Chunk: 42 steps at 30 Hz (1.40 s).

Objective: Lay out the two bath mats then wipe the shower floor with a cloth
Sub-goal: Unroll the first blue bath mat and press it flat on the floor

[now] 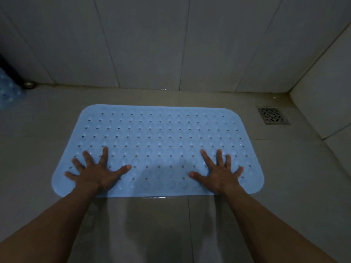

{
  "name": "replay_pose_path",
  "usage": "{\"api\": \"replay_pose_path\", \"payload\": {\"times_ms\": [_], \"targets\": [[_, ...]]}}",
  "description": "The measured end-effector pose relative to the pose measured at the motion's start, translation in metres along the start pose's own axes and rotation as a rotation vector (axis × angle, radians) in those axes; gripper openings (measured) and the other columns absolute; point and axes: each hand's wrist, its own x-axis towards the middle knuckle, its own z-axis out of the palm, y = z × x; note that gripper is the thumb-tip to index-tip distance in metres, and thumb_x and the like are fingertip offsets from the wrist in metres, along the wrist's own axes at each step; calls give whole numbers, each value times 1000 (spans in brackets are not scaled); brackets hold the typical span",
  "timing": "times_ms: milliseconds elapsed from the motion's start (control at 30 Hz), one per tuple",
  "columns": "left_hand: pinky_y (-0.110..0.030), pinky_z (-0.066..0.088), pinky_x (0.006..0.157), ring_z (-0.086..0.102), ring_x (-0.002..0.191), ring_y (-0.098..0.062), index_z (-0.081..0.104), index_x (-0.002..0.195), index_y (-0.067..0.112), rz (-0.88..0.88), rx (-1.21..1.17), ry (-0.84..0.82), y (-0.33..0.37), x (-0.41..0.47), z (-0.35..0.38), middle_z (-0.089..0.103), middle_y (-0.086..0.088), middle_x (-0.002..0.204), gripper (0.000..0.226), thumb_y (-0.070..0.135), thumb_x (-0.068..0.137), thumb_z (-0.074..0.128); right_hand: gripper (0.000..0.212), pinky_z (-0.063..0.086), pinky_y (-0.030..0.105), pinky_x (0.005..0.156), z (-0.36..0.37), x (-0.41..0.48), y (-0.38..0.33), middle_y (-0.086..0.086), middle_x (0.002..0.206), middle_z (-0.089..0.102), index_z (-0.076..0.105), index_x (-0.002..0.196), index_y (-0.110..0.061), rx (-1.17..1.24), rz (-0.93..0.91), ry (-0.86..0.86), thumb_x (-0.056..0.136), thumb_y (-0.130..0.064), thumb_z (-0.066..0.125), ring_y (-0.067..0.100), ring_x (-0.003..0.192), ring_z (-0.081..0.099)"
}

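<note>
A light blue rubber bath mat (159, 137) with rows of small holes lies flat on the tiled shower floor (144, 224), its long side toward me. My left hand (96, 171) presses flat on the mat's near left part, fingers spread. My right hand (218, 172) presses flat on the near right part, fingers spread too. Neither hand holds anything. A second blue mat (8, 88) shows only as a sliver at the far left edge. No cloth is in view.
A metal floor drain (273, 115) sits at the right, beyond the mat's far right corner. Tiled walls (171, 44) close the back and the right side. A small metal fitting (28, 84) sits at the wall's foot on the left, beside a dark object.
</note>
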Motion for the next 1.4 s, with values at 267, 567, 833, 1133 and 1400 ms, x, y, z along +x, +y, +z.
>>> {"api": "replay_pose_path", "payload": {"times_ms": [267,567,833,1133,1400], "targets": [[-72,-10,112,-24,147,-45,-26,148,50,-9,-12,-13,0,-1,-4,-31,-10,162,124,108,48,17,105,-10,73,111,6,4,0,-1,161,-32,-25,143,-60,-40,8,22,58,-104,16,35,149,-24],[-72,-13,112,-28,146,-44,-26,149,49,-3,-14,-21,-1,-2,-3,-34,-10,161,122,108,51,17,107,-5,74,112,9,5,1,0,162,-31,-29,141,-60,-66,10,24,55,-105,13,37,150,-20],[-72,-13,112,-29,146,-45,-25,150,48,12,-5,-11,-2,1,-2,-34,-11,160,121,107,52,16,104,-4,74,112,6,5,1,0,161,-33,-35,135,-62,-76,15,-5,54,-106,13,38,150,-20],[-72,-12,113,-28,146,-45,-25,150,47,20,6,-11,-4,-1,-6,-34,-11,160,121,105,54,17,107,-3,74,113,4,5,-4,0,161,-33,-32,140,-59,-92,23,-16,54,-104,15,38,150,-19],[-71,-8,112,-15,150,-45,-17,154,45,49,31,51,-8,-1,-8,-17,-13,166,115,104,60,13,108,-3,76,111,4,3,-7,2,163,-29,-31,142,-56,-117,22,11,56,-105,10,41,150,-17]]}}
